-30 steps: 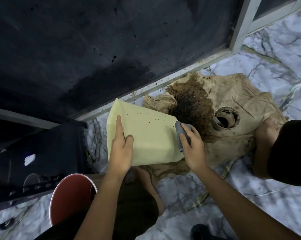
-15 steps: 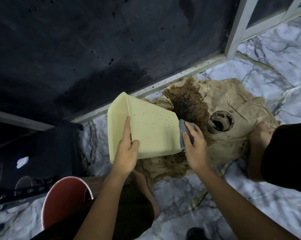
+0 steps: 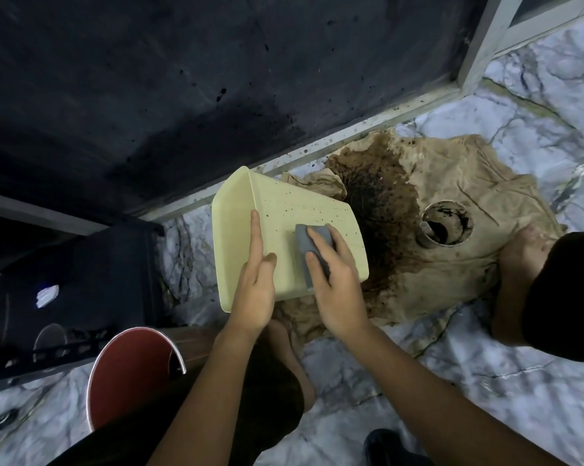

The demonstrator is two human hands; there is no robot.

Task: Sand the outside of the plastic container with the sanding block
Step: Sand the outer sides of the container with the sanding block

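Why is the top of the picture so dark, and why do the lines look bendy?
Head view: the dark wall gets little light, while the yellow container and marble floor are brightly lit. The wide-angle lens curves the window frame and stretches the arms at the edges. The sanding block and both hands look sharp.

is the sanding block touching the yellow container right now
Touching. The head view shows the right hand pressing the grey sanding block flat against the yellow container, no gap visible.
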